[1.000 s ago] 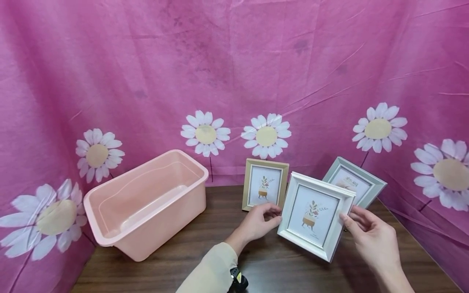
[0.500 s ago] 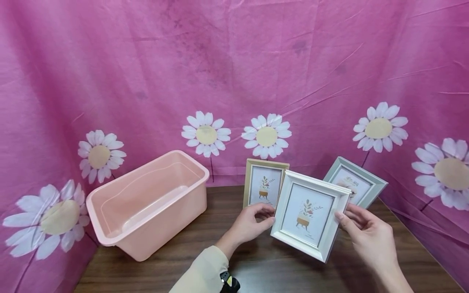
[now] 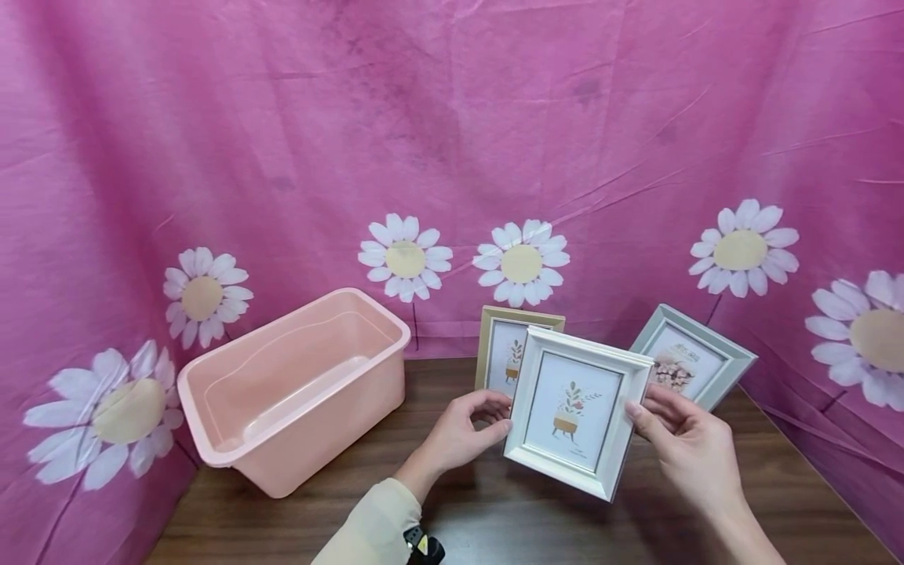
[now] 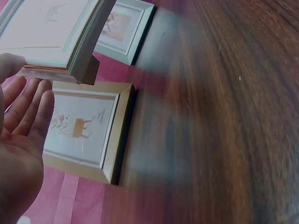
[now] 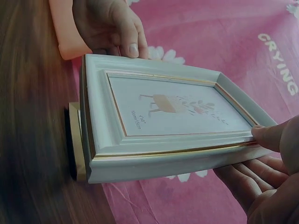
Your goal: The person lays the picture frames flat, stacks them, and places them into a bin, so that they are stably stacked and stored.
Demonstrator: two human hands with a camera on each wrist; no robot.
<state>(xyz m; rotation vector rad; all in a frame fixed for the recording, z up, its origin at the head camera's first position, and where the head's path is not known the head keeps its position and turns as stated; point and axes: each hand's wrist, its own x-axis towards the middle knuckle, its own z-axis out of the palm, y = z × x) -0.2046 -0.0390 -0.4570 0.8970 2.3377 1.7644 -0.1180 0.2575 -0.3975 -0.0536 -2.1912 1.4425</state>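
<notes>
A white picture frame (image 3: 568, 412) with a potted-plant print is held tilted above the table, its front facing up toward the head camera. My right hand (image 3: 688, 451) grips its right edge, thumb on the front and fingers behind. At the left edge, my left hand (image 3: 459, 435) holds the frame lightly between thumb and fingertips; the left wrist view shows the thumb (image 4: 11, 64) at the border and the fingers below. Behind stands a gold-edged picture frame (image 3: 487, 353), partly covered by the white one. A grey-green picture frame (image 3: 730, 365) leans at the back right.
A pink plastic bin (image 3: 339, 420) stands at the left of the dark wooden table (image 3: 466, 522). A pink cloth (image 3: 452, 118) with large daisies hangs behind and at both sides.
Both hands have shifted left with the white frame. It now covers more of the gold-edged frame and less of the grey-green one. The head view has turned slightly.
</notes>
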